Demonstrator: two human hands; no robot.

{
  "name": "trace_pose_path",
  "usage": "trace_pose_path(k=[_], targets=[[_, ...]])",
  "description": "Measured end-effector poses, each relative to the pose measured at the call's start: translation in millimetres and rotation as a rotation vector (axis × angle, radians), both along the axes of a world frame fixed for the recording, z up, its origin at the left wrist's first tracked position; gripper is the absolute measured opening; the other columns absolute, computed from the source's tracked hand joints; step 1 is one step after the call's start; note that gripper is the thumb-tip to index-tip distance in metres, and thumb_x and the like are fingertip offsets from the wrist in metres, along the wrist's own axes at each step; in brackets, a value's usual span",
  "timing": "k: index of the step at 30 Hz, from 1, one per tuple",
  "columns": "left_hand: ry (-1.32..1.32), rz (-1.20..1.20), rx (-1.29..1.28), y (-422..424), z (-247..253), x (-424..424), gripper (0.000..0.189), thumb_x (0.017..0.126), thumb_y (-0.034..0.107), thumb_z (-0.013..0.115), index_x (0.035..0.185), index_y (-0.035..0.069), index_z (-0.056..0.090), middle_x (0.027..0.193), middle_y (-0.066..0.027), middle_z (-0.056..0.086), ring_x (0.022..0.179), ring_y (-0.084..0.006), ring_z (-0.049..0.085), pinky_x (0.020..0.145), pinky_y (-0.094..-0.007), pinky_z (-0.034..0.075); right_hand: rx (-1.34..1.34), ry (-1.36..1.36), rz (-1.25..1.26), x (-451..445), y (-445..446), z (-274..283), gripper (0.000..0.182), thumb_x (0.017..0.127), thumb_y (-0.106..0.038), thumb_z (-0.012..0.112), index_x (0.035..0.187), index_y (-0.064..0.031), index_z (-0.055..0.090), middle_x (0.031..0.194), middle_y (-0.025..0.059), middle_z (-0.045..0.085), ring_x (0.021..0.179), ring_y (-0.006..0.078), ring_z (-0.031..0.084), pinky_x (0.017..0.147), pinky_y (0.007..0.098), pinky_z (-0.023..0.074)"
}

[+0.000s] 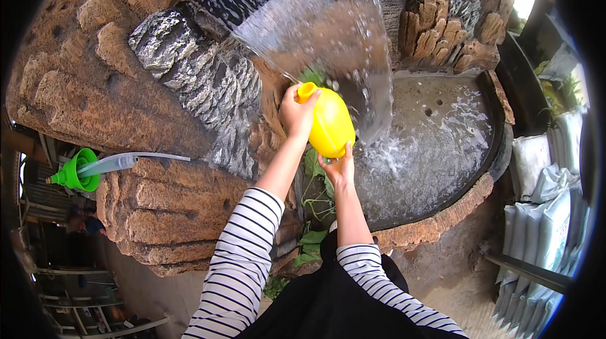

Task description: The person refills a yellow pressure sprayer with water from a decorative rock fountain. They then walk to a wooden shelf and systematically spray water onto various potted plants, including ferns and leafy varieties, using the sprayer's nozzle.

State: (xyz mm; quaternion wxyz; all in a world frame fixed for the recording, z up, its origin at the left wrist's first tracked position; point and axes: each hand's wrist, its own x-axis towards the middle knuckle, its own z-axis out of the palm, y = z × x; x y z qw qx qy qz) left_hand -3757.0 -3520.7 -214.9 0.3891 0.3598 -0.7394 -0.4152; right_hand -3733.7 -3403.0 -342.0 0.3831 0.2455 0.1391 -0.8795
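A yellow plastic bottle is tilted between my two hands, in front of a falling sheet of water. My left hand grips it around the neck, and its round mouth is uncapped. Around the lower end of the bottle, the fingers and thumb of my right hand hold its base. On the rock to the left lies a green sprayer pump head with a translucent cylinder and a thin clear tube. What is inside the bottle cannot be seen.
The waterfall drops from a rock ledge into a shallow stone-edged basin. Rough brown rock rises on the left. Leafy plants grow below my hands. Filled sacks are stacked at the right, near a dark bar.
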Motion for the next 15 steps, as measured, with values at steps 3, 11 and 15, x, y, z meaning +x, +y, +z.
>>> trace_pose_path(k=[3,11,15], targets=[[-0.009,-0.018,0.008,0.1,0.8,0.1,0.043,0.068,0.024,0.079,0.102,0.003,0.061,0.094,-0.0104,0.068,0.085,-0.0206,0.066,0.079,-0.0325,0.049,-0.009,0.006,0.0,0.6,0.4,-1.6,0.05,0.089,-0.045,0.054,0.13,-0.0249,0.036,0.137,0.003,0.032,0.124,0.0217,0.031,0.095,0.0553,0.032],[-0.006,-0.022,-0.008,3.3,4.6,-0.3,0.043,0.068,0.023,0.079,0.1,0.002,0.061,0.094,-0.0107,0.068,0.085,-0.0212,0.066,0.079,-0.0329,0.05,-0.01,-0.001,-0.004,1.6,-1.4,-2.3,0.05,0.089,-0.045,0.053,0.13,-0.0241,0.036,0.137,0.0038,0.032,0.125,0.0217,0.031,0.096,0.0549,0.0312],[-0.003,-0.017,-0.013,1.1,2.9,1.6,0.044,0.067,0.023,0.08,0.1,0.002,0.061,0.094,-0.011,0.068,0.086,-0.0212,0.066,0.079,-0.0328,0.05,-0.007,0.011,-0.002,3.9,-1.2,-1.2,0.051,0.089,-0.045,0.053,0.131,-0.0222,0.036,0.136,0.0043,0.033,0.124,0.0219,0.031,0.096,0.0542,0.031]])
